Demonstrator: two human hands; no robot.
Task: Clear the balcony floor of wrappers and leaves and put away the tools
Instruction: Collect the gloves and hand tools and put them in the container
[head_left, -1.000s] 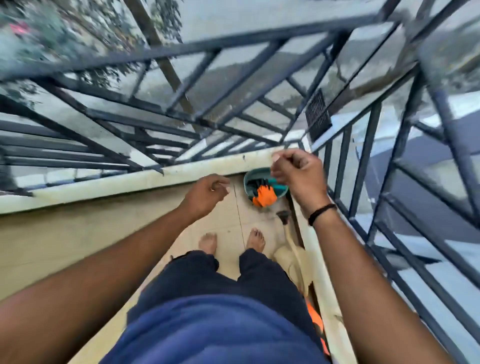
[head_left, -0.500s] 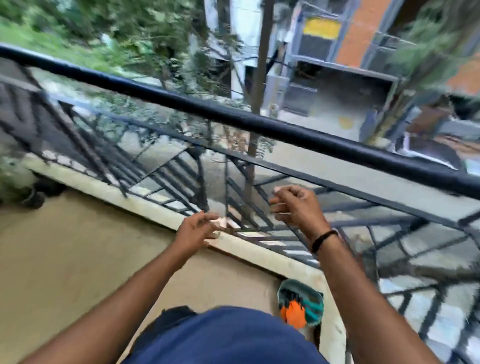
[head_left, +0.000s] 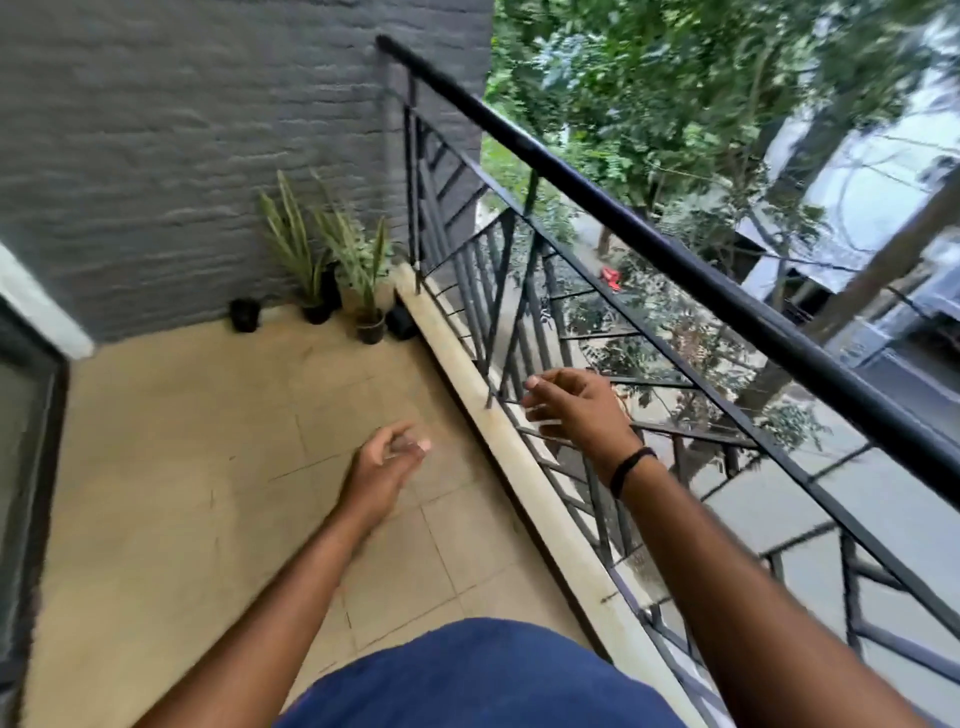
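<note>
Well, both hands are hanging empty, loosely curled: left hand over the balcony floor, right hand by the railing. No wrappers/leaves/tools showing; corner pots could be hiding missed litter.

No legible text, label, brand, number or sign anywhere in view. Checked the grey wall, the black railing, the plant pots, the tiled floor, the wristband and the blurred buildings beyond the trees: nothing readable on any of them.
</note>
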